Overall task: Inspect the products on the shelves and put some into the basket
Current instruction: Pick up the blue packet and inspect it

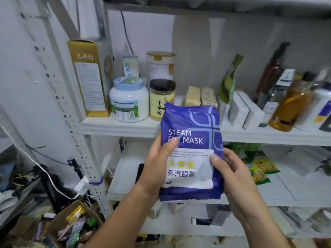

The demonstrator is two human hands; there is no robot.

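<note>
Both hands hold a blue pack upright in front of the shelves, its face toward the camera, printed "STEAM EYE MASK" with a white panel of Chinese text below. The left hand grips the pack's left edge, thumb pressed across the front over the lettering and the other fingers hidden behind. The right hand grips the right edge lower down, thumb on the white panel, fingers curled round the back. The pack hangs in the air before the edge of the upper shelf, touching nothing on it. On that shelf, from the left, stand a tall yellow box, a white tub with a pale blue lid, and just beside it a jar of yellow powder with a black lid; behind these are a small carton and a white canister. Right of the jar lie two vacuum-packed bricks, then a green pouch leaning upright, white boxes, and a bottle of amber liquid, tilted in the wide-angle view. On the lower shelf, right of the hands, lie yellow-and-green snack packets. At the lower left a cardboard box on the floor holds mixed items, beside a white cable and a plug. No basket can be made out.
</note>
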